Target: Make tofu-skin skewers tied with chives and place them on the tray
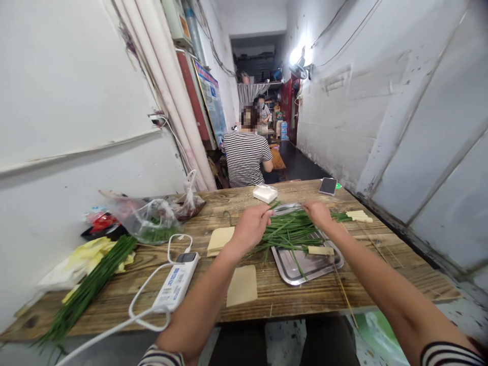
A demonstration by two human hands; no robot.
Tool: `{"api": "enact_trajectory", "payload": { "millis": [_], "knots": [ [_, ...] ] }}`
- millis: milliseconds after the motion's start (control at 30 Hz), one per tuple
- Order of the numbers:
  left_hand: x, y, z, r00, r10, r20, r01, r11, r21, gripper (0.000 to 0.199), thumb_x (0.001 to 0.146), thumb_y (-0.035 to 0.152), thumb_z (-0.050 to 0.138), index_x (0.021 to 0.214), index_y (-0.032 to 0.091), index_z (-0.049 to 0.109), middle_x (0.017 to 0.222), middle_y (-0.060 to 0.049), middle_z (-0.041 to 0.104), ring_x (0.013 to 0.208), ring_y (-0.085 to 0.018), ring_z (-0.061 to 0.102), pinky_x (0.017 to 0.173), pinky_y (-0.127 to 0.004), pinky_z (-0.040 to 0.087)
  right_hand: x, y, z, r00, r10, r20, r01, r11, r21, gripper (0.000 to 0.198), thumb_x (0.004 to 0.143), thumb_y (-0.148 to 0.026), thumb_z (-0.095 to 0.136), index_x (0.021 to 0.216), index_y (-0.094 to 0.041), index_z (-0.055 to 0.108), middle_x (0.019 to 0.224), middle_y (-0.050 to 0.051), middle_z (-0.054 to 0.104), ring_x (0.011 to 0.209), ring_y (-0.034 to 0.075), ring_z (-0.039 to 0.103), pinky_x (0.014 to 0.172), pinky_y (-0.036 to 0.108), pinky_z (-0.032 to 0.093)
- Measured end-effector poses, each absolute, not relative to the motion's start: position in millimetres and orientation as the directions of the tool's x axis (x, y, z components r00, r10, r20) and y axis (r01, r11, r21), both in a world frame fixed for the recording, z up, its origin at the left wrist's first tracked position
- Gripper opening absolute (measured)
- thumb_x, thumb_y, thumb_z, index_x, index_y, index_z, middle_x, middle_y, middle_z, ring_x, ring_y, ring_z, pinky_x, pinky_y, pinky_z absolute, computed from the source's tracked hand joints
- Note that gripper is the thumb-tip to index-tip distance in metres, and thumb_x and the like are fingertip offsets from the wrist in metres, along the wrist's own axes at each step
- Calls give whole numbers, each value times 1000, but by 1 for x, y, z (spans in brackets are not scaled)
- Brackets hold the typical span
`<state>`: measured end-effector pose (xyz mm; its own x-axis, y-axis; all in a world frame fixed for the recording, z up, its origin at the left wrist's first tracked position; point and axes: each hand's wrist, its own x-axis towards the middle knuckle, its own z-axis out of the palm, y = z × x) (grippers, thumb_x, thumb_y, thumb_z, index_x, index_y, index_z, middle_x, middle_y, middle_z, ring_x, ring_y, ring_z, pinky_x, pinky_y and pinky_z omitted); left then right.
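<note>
A heap of green chives (292, 229) lies across a metal tray (292, 272). At the heap's far left, my left hand (251, 226) is closed in a pinch, with green tips of chives showing past its fingers. My right hand (319, 214) pinches near the tray's far rim; thin green blades seem to run to its fingertips, though they are partly hidden. A pale yellow roll on a skewer (320, 250) rests on the tray's near right side. Several wrapped rolls (359, 216) lie right of my right forearm. Pale square sheets (220, 240) are stacked left of the tray, with one single sheet (242, 285) nearer me.
A white power strip (177, 282) with cables, a long bunch of chives (89, 282) and plastic bags (152, 221) occupy the left side. A small white box (265, 193) and a phone (328, 186) lie at the back. Beyond the table sits a person in stripes (246, 158).
</note>
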<state>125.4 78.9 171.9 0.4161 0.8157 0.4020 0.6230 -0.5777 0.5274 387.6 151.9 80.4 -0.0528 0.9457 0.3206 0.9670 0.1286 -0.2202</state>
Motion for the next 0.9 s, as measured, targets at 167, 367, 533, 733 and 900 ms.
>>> {"api": "enact_trajectory", "payload": {
  "millis": [167, 367, 533, 733, 900],
  "knots": [
    [125, 74, 173, 381, 784, 489, 603, -612, 512, 29, 93, 26, 43, 75, 18, 64, 75, -3, 65, 74, -17, 57, 70, -24, 38, 376, 98, 127, -374, 751, 543, 881, 471, -44, 30, 96, -29, 41, 95, -19, 69, 88, 9, 66, 86, 20, 57, 79, 30, 41],
    [137, 49, 172, 527, 779, 340, 397, -579, 712, 29, 90, 28, 47, 70, 16, 65, 71, -2, 65, 71, -16, 58, 67, -23, 40, 344, 28, 161, -524, 565, 637, 734, 679, 2, 30, 95, -30, 44, 80, -21, 69, 70, 5, 63, 69, 17, 56, 65, 28, 42],
    [138, 37, 166, 645, 762, 59, 181, -228, 957, 35, 84, 39, 55, 60, 13, 58, 57, 0, 55, 51, -9, 46, 55, -21, 35, 336, 4, 157, -314, 618, 721, 710, 657, -254, 20, 90, -34, 54, 83, -23, 69, 74, 5, 68, 69, 18, 61, 66, 30, 49],
    [130, 31, 159, 673, 738, -42, -41, 94, 995, 41, 68, 49, 73, 65, 10, 60, 60, 1, 54, 50, -5, 42, 53, -20, 33, 316, -25, 123, 63, 811, 582, 442, 500, -745, 35, 88, -37, 56, 121, -24, 60, 100, 6, 70, 85, 19, 67, 75, 32, 55],
    [125, 21, 150, 728, 677, -109, -34, 195, 980, 44, 65, 50, 76, 64, 10, 60, 53, 1, 51, 51, -8, 45, 55, -22, 37, 294, -35, 107, 65, 803, 592, 427, 514, -744, 42, 95, -35, 43, 135, -23, 49, 120, 10, 63, 95, 18, 66, 82, 34, 54]
  ]
}}
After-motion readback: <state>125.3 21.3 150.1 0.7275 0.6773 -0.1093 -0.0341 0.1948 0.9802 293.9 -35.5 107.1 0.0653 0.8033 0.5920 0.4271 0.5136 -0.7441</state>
